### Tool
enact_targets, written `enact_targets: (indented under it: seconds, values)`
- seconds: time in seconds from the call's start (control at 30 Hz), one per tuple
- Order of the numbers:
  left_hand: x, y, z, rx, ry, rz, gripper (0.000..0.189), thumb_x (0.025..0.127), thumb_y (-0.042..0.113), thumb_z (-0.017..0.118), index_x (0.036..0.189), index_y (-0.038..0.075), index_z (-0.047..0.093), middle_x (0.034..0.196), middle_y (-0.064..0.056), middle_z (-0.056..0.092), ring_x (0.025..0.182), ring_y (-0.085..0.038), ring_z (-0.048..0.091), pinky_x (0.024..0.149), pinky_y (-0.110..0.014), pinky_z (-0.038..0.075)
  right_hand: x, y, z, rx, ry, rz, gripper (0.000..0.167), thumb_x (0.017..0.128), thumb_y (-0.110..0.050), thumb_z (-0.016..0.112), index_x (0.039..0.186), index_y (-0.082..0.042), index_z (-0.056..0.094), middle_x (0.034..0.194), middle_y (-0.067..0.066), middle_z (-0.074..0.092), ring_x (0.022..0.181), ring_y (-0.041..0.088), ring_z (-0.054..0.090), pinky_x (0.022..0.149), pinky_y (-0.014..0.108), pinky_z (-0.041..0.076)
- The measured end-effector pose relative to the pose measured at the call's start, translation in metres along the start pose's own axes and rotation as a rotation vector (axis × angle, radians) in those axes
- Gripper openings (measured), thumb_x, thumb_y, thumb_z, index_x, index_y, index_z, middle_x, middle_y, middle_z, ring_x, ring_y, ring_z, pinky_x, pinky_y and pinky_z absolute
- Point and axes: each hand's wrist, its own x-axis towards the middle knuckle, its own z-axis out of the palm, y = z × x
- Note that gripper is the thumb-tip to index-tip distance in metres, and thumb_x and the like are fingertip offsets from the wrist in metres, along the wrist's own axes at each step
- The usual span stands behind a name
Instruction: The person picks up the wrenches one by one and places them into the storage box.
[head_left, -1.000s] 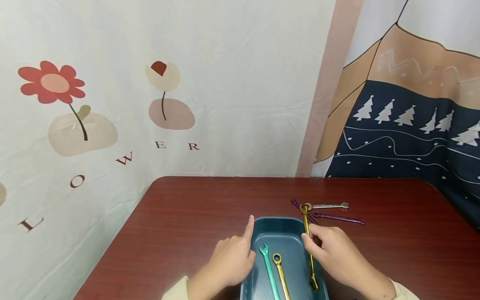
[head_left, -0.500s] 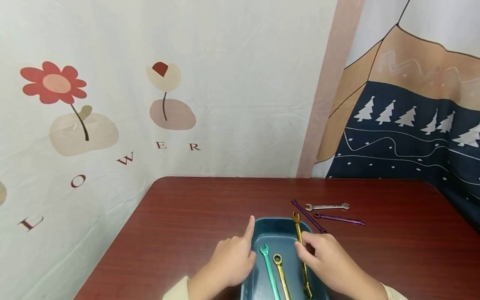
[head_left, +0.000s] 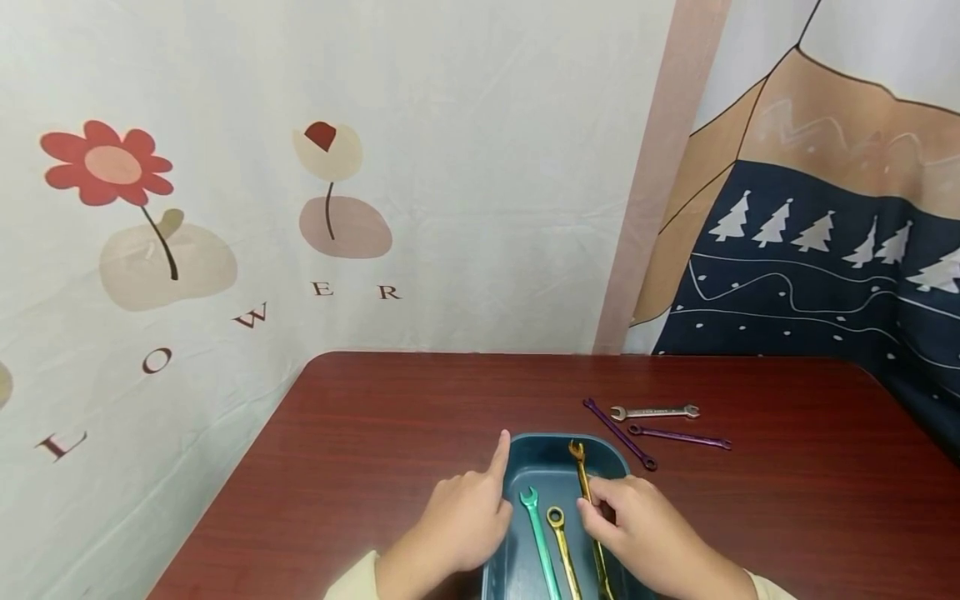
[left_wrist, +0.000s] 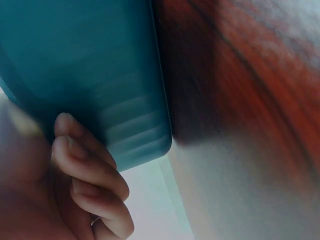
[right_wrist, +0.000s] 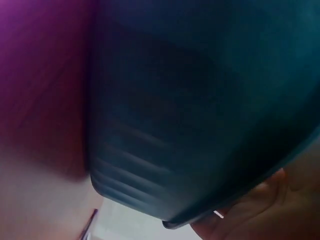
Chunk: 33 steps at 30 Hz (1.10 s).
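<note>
On the reddish-brown table [head_left: 375, 450], the right hand [head_left: 645, 529] pinches a gold wrench [head_left: 581, 468] between closed fingers over the tray [head_left: 543, 454], which the left hand [head_left: 461, 521] grips. We should lower this slowly, beside the ring-headed wrench [head_left: 564, 550].

A reddish-brown, wood-grained table [head_left: 375, 417] with rounded corners stood before a pale, creased fabric sheet [head_left: 487, 192] printed with a red-petalled flower [head_left: 112, 164], a cream-and-red bud [head_left: 330, 157] and dark red letters [head_left: 386, 292]. Right of its dusty-pink stripe [head_left: 647, 183] hung tan-and-navy fabric [head_left: 832, 204] bearing white fir trees [head_left: 812, 234].
</note>
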Motion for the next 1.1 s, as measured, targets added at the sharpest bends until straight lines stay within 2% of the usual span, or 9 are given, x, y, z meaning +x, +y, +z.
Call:
enact_targets:
  seconds: [0.17, 0.3, 0.43, 0.57, 0.93, 1.1]
  values:
    - [0.000, 0.000, 0.000, -0.010, -0.007, -0.002, 0.082, 0.095, 0.024, 0.056, 0.163, 0.017, 0.011, 0.048, 0.005, 0.047, 0.040, -0.014, 0.038, 0.042, -0.029, 0.028, 0.000, 0.000, 0.004, -0.037, 0.015, -0.018, 0.036, 0.098, -0.021, 0.060, 0.064, -0.023, 0.050, 0.055, -0.016, 0.035, 0.051, -0.001, 0.035, 0.047, 0.019, 0.030]
    - [0.001, 0.000, 0.000, -0.019, -0.016, -0.003, 0.082, 0.095, 0.024, 0.056, 0.163, 0.017, 0.010, 0.048, 0.005, 0.047, 0.039, -0.014, 0.038, 0.041, -0.029, 0.028, 0.000, 0.002, 0.009, -0.089, 0.056, -0.089, 0.038, 0.096, -0.018, 0.063, 0.061, -0.024, 0.049, 0.054, -0.018, 0.034, 0.053, -0.003, 0.034, 0.048, 0.018, 0.030]
    - [0.001, 0.000, 0.000, -0.023, -0.018, -0.009, 0.081, 0.095, 0.024, 0.056, 0.163, 0.017, 0.011, 0.048, 0.005, 0.047, 0.039, -0.014, 0.038, 0.041, -0.029, 0.027, 0.002, 0.005, 0.013, -0.179, 0.080, -0.148, 0.040, 0.094, -0.017, 0.065, 0.059, -0.025, 0.047, 0.052, -0.019, 0.032, 0.050, -0.004, 0.030, 0.053, 0.017, 0.031]
    - [0.000, 0.000, 0.000, -0.023, -0.019, -0.010, 0.081, 0.095, 0.024, 0.056, 0.162, 0.016, 0.012, 0.048, 0.004, 0.047, 0.039, -0.015, 0.038, 0.041, -0.029, 0.028, 0.004, 0.005, 0.014, -0.264, 0.062, -0.133, 0.040, 0.094, -0.021, 0.065, 0.059, -0.026, 0.046, 0.051, -0.019, 0.031, 0.048, -0.004, 0.028, 0.061, 0.019, 0.029]
    - [0.002, 0.000, 0.001, 0.001, -0.003, 0.005, 0.081, 0.095, 0.024, 0.055, 0.163, 0.017, 0.011, 0.047, 0.006, 0.046, 0.039, -0.014, 0.037, 0.040, -0.029, 0.026, 0.005, 0.005, 0.021, -0.395, 0.093, -0.148, 0.044, 0.091, -0.024, 0.067, 0.057, -0.027, 0.040, 0.049, -0.019, 0.027, 0.045, -0.003, 0.021, 0.067, 0.022, 0.027]
    - [0.002, -0.001, 0.001, 0.007, 0.001, 0.009, 0.081, 0.094, 0.024, 0.055, 0.162, 0.015, 0.012, 0.047, 0.006, 0.045, 0.039, -0.013, 0.036, 0.040, -0.030, 0.026, 0.005, 0.007, 0.022, -0.444, 0.064, -0.127, 0.045, 0.091, -0.027, 0.068, 0.056, -0.026, 0.040, 0.047, -0.017, 0.027, 0.043, 0.000, 0.022, 0.069, 0.026, 0.031]
